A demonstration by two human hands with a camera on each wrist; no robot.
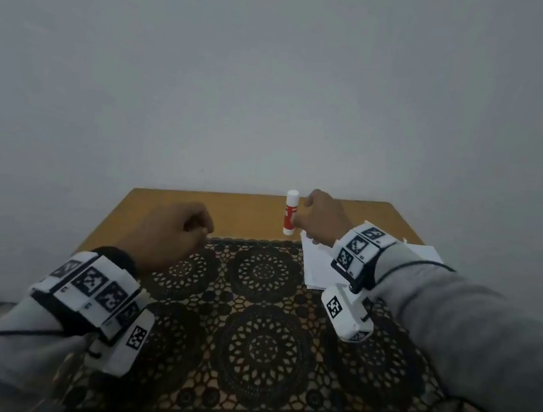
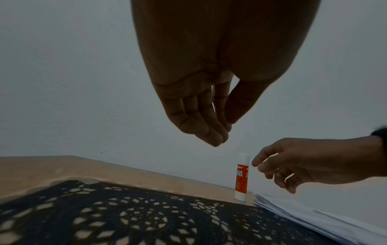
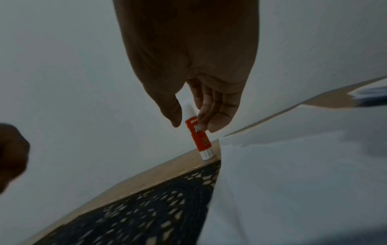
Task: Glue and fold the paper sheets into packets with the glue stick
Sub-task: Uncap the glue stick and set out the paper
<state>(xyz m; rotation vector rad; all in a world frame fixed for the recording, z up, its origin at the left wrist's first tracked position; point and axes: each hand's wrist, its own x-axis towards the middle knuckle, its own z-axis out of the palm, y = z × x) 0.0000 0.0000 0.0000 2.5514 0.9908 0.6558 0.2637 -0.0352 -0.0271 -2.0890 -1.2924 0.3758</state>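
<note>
A red and white glue stick (image 1: 290,212) stands upright with its cap on, on the wooden table (image 1: 228,210) near the back edge. My right hand (image 1: 306,217) hovers beside it, thumb on one side and fingers on the other; in the left wrist view a small gap shows between the fingers (image 2: 257,163) and the glue stick (image 2: 241,175). A stack of white paper sheets (image 1: 319,267) lies under that hand, at the right of the mat. My left hand (image 1: 198,227) hangs over the mat's far left corner, fingers loosely curled and holding nothing.
A black lace mat (image 1: 264,326) covers most of the table. A plain grey wall stands right behind the table's far edge. The stack of sheets overlaps the mat's far right corner.
</note>
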